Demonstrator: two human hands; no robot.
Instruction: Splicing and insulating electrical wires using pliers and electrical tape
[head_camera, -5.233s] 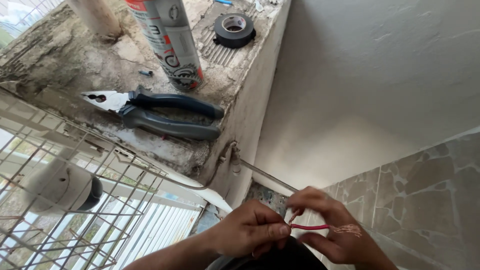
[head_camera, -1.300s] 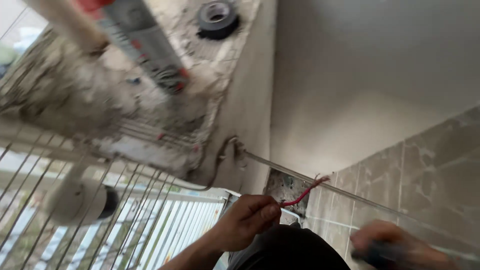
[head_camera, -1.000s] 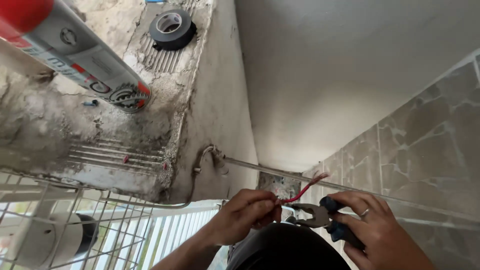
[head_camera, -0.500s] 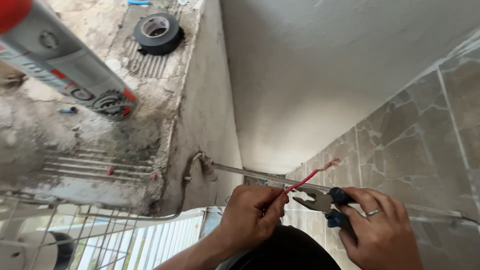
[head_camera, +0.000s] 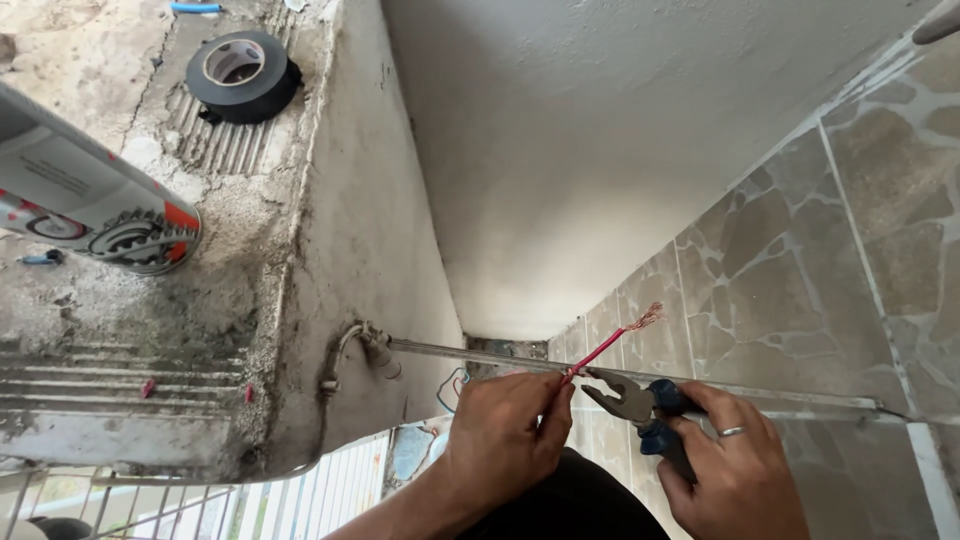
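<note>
My left hand (head_camera: 505, 432) pinches a thin red wire (head_camera: 603, 349) that rises up and to the right, ending in a frayed bare copper tip (head_camera: 645, 319). My right hand (head_camera: 735, 475), with a ring on one finger, grips pliers (head_camera: 640, 404) by their dark blue handles. The metal jaws of the pliers point left, right beside the wire just above my left fingertips. Both hands are low in the view, in front of a thin metal rod (head_camera: 640, 377) that runs across.
A rough concrete ledge (head_camera: 240, 250) at the left carries a roll of black tape (head_camera: 241, 76) and a lying spray can (head_camera: 85, 208). A cable fitting (head_camera: 365, 345) sticks out of the ledge's side. White plaster wall ahead, stone-pattern tiles (head_camera: 800, 260) at the right.
Seconds ago the pliers lay on the ledge and both hands held the wire. My right hand now holds the pliers, and their jaws have come up to the wire.
</note>
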